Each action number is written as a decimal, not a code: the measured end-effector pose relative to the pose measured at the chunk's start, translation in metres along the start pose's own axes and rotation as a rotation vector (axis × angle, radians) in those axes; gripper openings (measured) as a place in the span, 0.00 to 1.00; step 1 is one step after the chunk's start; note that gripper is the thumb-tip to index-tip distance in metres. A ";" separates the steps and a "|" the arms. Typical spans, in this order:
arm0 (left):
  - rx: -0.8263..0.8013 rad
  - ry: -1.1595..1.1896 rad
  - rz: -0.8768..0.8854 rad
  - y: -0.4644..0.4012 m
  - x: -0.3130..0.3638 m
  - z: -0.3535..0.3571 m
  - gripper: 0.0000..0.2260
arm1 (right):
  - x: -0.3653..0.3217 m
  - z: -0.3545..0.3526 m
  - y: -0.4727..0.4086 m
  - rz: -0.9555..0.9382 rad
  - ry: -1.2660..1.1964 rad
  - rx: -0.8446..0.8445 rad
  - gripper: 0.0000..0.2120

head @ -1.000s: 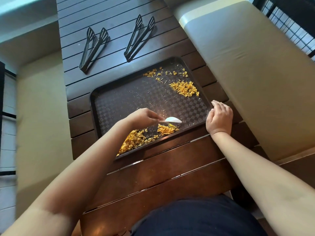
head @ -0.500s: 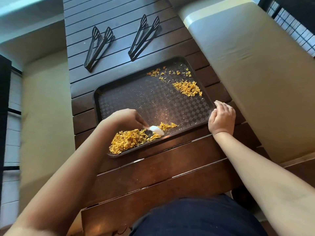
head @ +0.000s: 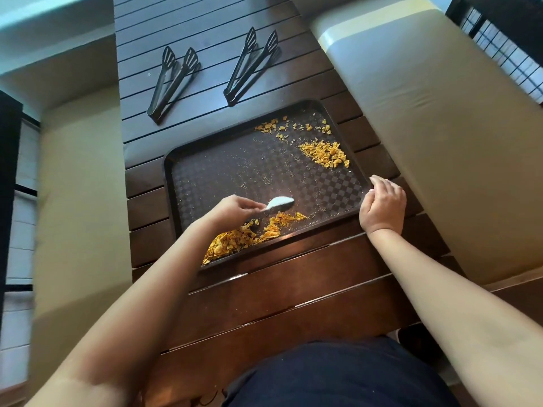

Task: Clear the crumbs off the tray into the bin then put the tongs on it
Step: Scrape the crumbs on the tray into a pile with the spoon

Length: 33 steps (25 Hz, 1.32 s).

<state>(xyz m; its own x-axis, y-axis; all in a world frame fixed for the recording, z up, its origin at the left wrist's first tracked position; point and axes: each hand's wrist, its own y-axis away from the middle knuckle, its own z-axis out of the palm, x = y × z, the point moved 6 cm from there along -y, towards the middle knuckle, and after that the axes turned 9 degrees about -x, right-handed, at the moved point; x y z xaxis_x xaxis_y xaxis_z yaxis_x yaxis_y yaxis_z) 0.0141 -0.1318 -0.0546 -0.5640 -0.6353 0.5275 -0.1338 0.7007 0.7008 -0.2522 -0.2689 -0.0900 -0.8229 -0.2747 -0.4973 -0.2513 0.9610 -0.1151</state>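
A dark checkered tray lies on a slatted wooden table. Orange crumbs form a big heap at its near left corner and a smaller heap with scattered bits at its far right. My left hand grips a small brush with a white head, held just above the tray beside the near heap. My right hand rests on the tray's right rim. Two pairs of black tongs lie beyond the tray, one pair to the left and the other pair to the right. No bin is in view.
Beige cushioned benches flank the table, one on the left and one on the right. The dark wooden table continues toward me past the tray. A black metal railing stands at the far right.
My left hand drew the brush left into the near heap, then moved back right and lifted it over the tray's middle. My right hand stayed on the rim.
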 end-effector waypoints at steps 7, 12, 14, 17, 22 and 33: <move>0.030 0.016 0.053 -0.003 0.009 0.001 0.09 | 0.001 0.000 0.000 -0.002 0.003 -0.003 0.23; -0.049 -0.204 0.079 -0.007 0.027 0.011 0.10 | 0.001 0.000 0.001 0.001 -0.006 -0.008 0.24; -0.087 -0.307 0.055 -0.001 0.022 0.007 0.10 | 0.002 0.000 0.001 -0.001 -0.005 -0.002 0.24; -0.152 -0.373 -0.025 0.011 0.004 -0.006 0.10 | 0.001 0.001 0.000 0.000 -0.009 -0.008 0.23; -0.091 -0.116 0.051 0.006 0.013 -0.012 0.10 | 0.001 0.000 0.001 -0.001 -0.003 -0.003 0.24; -0.064 -0.711 0.025 0.001 0.035 -0.012 0.11 | 0.000 0.000 0.001 -0.007 0.001 -0.001 0.23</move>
<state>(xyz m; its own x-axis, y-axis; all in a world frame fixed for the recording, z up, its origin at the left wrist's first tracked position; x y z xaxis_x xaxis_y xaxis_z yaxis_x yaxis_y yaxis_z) 0.0043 -0.1573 -0.0293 -0.9640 -0.2384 0.1180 -0.0781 0.6778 0.7310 -0.2528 -0.2685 -0.0900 -0.8217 -0.2815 -0.4955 -0.2575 0.9591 -0.1177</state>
